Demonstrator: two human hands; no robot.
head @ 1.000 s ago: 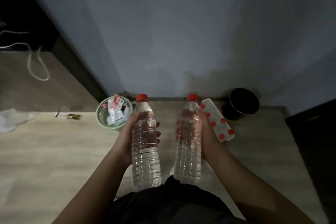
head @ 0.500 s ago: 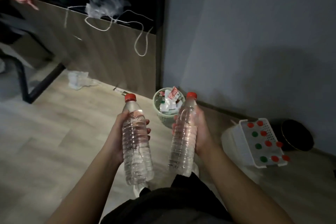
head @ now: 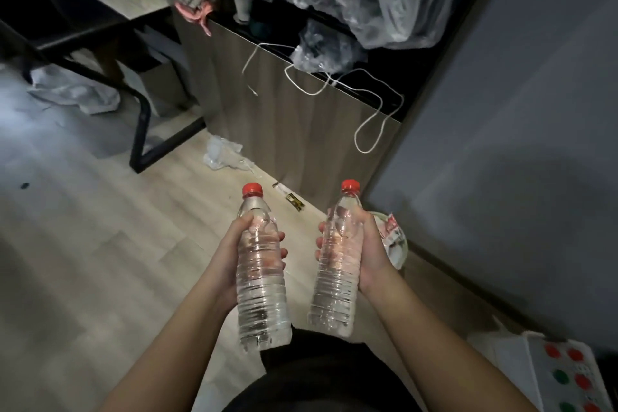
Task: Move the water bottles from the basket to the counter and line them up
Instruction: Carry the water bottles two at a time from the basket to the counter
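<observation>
Here, at lower centre of the frame, the left hand (head: 230,257) and right hand (head: 369,252) each wrap a full, red-capped water bottle (head: 259,278) (head: 336,273) at its upper body, likely heavy, smooth and slightly squashy, best gripped around the ribbed middle.

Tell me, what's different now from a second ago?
The view swung left: the wooden counter came into sight, and the white basket slid to the bottom right corner. Nothing was let go: the left hand still grips the left bottle, the right hand the right bottle, both upright.
</observation>
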